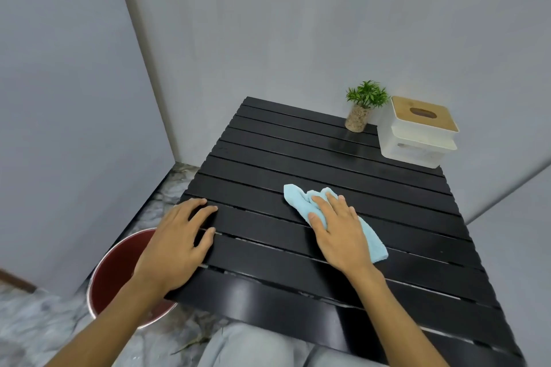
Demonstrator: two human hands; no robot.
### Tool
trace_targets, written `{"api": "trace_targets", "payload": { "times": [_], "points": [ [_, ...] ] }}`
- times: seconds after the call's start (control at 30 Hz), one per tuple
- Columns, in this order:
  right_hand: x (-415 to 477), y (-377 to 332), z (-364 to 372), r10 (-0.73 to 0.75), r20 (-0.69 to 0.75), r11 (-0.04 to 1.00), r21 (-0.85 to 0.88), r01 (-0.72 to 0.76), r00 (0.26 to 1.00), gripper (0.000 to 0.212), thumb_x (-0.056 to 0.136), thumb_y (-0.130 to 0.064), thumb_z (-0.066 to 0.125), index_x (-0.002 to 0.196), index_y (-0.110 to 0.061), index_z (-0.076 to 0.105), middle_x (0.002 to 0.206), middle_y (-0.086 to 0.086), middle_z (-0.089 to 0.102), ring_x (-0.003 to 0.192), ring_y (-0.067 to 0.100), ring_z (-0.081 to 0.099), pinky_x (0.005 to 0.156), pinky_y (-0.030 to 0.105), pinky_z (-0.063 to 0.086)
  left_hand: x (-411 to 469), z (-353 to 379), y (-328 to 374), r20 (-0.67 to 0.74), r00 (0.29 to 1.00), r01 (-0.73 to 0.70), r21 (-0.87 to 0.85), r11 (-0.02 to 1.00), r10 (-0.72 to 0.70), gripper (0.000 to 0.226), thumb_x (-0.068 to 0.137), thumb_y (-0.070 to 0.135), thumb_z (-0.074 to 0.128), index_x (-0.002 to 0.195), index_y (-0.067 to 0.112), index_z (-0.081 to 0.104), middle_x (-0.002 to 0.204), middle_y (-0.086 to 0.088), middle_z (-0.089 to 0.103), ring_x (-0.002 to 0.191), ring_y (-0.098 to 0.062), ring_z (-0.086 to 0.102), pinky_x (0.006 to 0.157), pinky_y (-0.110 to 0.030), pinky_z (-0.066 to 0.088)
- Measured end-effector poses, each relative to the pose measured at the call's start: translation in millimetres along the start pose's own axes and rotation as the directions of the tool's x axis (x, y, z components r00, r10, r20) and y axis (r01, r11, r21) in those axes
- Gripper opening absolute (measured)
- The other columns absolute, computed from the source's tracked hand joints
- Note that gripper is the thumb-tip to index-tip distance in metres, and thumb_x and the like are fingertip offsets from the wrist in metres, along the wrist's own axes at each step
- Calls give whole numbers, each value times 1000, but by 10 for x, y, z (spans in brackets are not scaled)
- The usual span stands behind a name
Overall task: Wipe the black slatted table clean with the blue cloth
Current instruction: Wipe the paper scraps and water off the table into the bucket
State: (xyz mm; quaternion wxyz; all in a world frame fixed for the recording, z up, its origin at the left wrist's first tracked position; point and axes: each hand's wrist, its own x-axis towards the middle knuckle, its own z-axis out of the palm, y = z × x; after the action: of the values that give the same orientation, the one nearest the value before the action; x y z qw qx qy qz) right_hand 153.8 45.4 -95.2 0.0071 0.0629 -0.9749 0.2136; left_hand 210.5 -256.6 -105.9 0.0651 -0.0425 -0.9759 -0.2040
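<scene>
You have one view only, from the camera on your head, so nothing is shared with a second view. It looks forward and steeply down over the black slatted table, close enough that both forearms enter from the bottom edge. The table's near edge sits at 6 o'clock, its far end toward 1 o'clock. The wide lens bends the wall corner at 10 o'clock, and the floor shows at 8 o'clock.
</scene>
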Motion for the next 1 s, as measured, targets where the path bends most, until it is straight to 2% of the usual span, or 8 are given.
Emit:
{"api": "trace_targets", "payload": {
  "times": [0.17,0.3,0.4,0.57,0.77,1.0],
  "points": [
    [-325,83,-23,15,-15,999,-52,-15,1000,44,96,-44,34,139,-34,39,154,-6,28,145,21,16,116,39,11,2,-26,4,23,1000,1,8,1000,-2,50,94,48,33,138,28,47,143,4,44,134,-15,35,113,-37,28],
    [-402,305,-104,118,-76,988,-90,-124,990,48,95,-45,30,140,-31,37,154,-4,29,143,23,20,116,42,14,-1,-36,2,35,999,-2,9,1000,2,50,95,46,34,138,26,47,144,2,43,135,-17,35,114,-41,29],
    [-328,431,-146,194,-116,976,-81,-204,974,50,95,-44,31,142,-28,35,155,0,28,143,27,20,115,44,14,-3,-33,6,33,999,-7,6,1000,7,49,96,45,34,139,25,47,145,2,43,136,-16,34,115,-42,27],
    [0,440,-130,241,-180,965,-58,-255,954,49,96,-39,30,141,-21,37,152,6,34,141,31,22,115,46,15,-5,-20,10,23,1000,-10,-9,1000,10,50,96,45,33,140,25,46,145,3,41,136,-16,33,116,-37,24],
    [582,411,-55,223,-187,965,-95,-243,957,50,95,-38,29,138,-15,41,148,10,39,136,33,29,113,50,21,5,3,-1,17,1000,-9,5,1000,9,50,96,46,32,142,28,43,147,8,37,137,-11,29,113,-24,15],
    [1229,61,146,103,-128,984,-131,-120,986,49,96,-35,31,138,-13,42,146,14,40,134,37,32,111,51,24,9,-6,20,5,1000,-10,5,1000,10,50,96,46,32,141,28,43,146,9,37,137,-9,28,113,-24,17]
  ]
}}
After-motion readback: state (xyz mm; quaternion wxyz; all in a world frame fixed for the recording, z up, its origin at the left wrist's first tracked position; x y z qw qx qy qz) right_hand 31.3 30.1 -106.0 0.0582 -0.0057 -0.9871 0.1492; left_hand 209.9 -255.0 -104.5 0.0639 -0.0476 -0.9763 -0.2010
